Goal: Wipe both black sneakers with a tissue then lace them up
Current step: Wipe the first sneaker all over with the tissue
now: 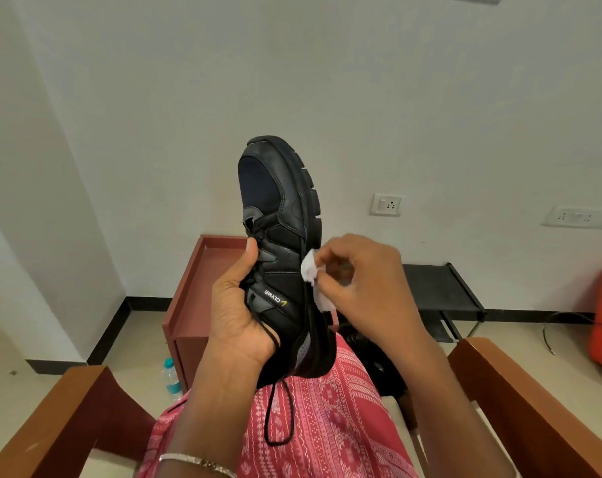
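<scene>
wiping leg, first sneaker, laces to come

here's the black sneaker [279, 215] held up in front of the chest, heel down on the pink patterned lap [327, 426], toe pointing up and away toward the wall. its long axis stands near upright, the sole turned to the right and the upper to the left. the white tissue [310, 269] sits against the side of the shoe at the midsole edge, so by my read we're in the wiping step, not the lacing. one black lace [279, 419] hangs loose in a loop over the lap.

the right grip [361, 281] pinches the tissue between fingertips, pressed to the shoe. the left grip [237, 305] is clamped on the sneaker, thumb over the eyelet area.

next up, i'd judge: run the tissue along toward toe and heel, turning the shoe with the left grip to reach the hidden side.

a dark shape [372, 353] lies by the right knee; whether it's the other sneaker i can't tell. a water bottle [171, 374] stands on the floor, left.
</scene>
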Motion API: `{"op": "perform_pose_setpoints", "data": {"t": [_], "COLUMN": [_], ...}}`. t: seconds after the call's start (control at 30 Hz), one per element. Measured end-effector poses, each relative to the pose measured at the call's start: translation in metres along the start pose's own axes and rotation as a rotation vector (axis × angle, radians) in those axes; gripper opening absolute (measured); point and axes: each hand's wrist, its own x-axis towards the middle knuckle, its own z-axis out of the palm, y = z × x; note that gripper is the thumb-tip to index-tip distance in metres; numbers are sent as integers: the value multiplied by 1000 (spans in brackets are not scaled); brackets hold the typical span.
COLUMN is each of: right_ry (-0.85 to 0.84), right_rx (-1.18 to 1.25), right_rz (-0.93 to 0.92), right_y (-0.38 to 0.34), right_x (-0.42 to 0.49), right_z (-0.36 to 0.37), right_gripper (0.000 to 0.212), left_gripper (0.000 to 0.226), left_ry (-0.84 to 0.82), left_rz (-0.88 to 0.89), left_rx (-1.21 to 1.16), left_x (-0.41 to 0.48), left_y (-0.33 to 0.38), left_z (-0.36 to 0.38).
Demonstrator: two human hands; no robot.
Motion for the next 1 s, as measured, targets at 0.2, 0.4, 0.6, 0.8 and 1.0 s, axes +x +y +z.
{"op": "perform_pose_setpoints", "data": {"t": [0.2, 0.4, 0.6, 0.8, 1.0], "right_ry": [239, 117, 323, 341, 302], "right_rx": [77, 102, 155, -7, 23], "right_rz": [-21, 65, 73, -104, -13], "right_y": [-2, 6, -8, -15, -6], "right_x": [2, -24, 9, -4, -36], "right_z": [11, 23, 6, 23, 44], "right_gripper": [13, 15, 14, 18, 15], "left_gripper": [39, 40, 31, 32, 46], "left_ry": [7, 21, 50, 43, 102], "left_rz": [20, -33, -29, -1, -33], "left_rx": [41, 64, 154, 168, 128], "left_x": [-3, -4, 1, -4, -2], "left_y": [-1, 1, 0, 7, 8], "left_z": [2, 1, -1, 1, -4]}}
